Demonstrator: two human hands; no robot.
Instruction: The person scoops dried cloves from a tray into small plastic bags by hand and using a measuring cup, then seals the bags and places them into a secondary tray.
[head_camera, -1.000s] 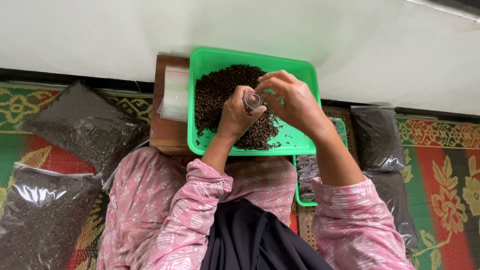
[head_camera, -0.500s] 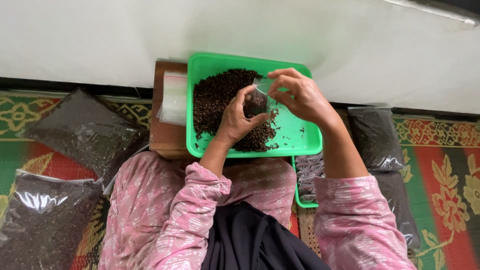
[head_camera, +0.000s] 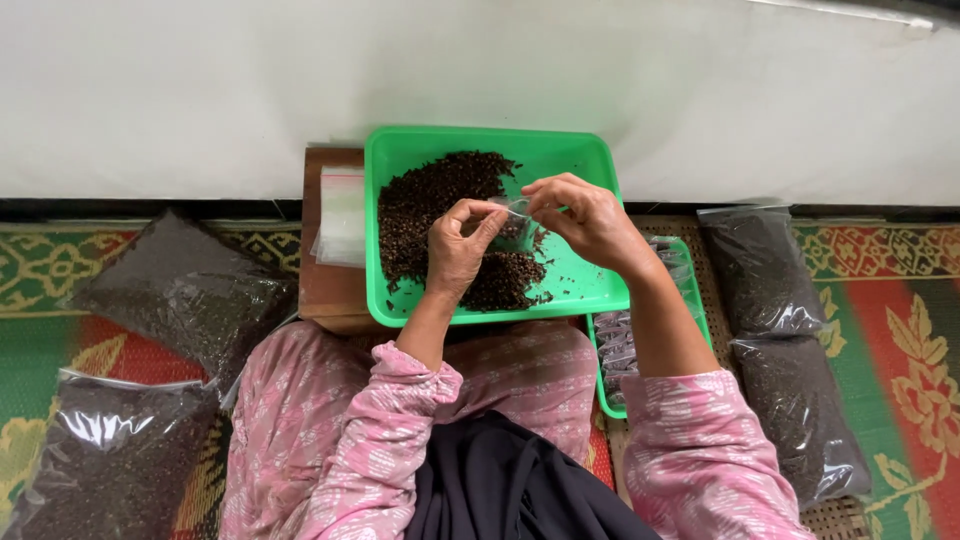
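A: Item one, hands. Left hand (head_camera: 458, 250) and right hand (head_camera: 590, 222), both pinched narrow on one small clear bag (head_camera: 512, 212) held between them, above the green tray (head_camera: 590, 160).

B: Contents of that bag?

A: A few dark bits, seemingly; it is too small to tell how full. Item two, directly under the hands: loose dark spice (head_camera: 440, 205) heaped in the tray. Item three, just left of the left hand: a stack of empty clear bags (head_camera: 342, 215) on a brown board (head_camera: 318, 290).

B: Risks to list?

A: As I judge it, the grip is fingertips only on slippery plastic. A slip or tilt of the open mouth would spill the fill. Over the tray that is harmless; drifting right, it would land among the filled packets in the second tray (head_camera: 612, 350), below the right wrist.

B: Anything else nearby?

A: Large sealed sacks, far left (head_camera: 180, 290) and far right (head_camera: 760, 270), on the patterned mat (head_camera: 900, 300).
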